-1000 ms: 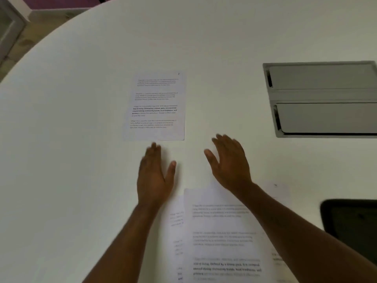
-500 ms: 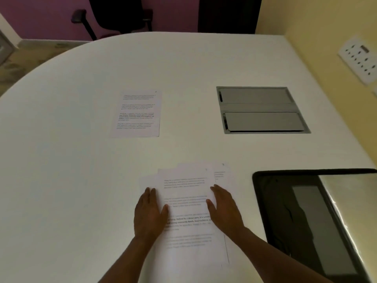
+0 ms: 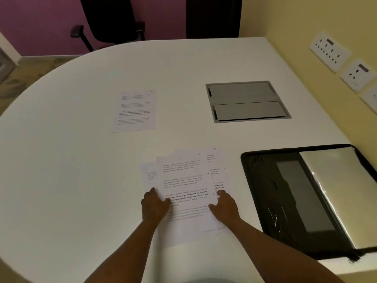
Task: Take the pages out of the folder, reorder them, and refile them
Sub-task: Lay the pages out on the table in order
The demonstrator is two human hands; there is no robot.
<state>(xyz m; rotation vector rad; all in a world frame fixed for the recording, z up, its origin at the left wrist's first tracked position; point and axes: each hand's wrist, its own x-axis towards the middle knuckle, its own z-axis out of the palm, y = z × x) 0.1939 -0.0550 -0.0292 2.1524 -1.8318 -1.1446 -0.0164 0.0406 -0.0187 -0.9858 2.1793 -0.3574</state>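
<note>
Left hand [image 3: 155,206] and right hand [image 3: 224,208] grip the fanned pages [image 3: 186,193] at either edge (folder [image 3: 293,201] lies open, right).

White paper, white surface, black folder against pink and yellow walls

The rounded matte surface [image 3: 81,160] is plain white; the single printed sheet [image 3: 135,111] and the fanned stack of printed pages [image 3: 185,180] are white with grey lines of text and a few bold black lines. The open zip folder [image 3: 285,201] is black inside with a shiny silver-grey plastic sleeve [image 3: 338,190]. The recessed cable hatch [image 3: 246,101] is grey. The far wall [image 3: 40,21] is magenta-pink, the side wall [image 3: 295,27] pale yellow with white socket plates [image 3: 329,52]. The office chair [image 3: 108,19] is black.
</note>
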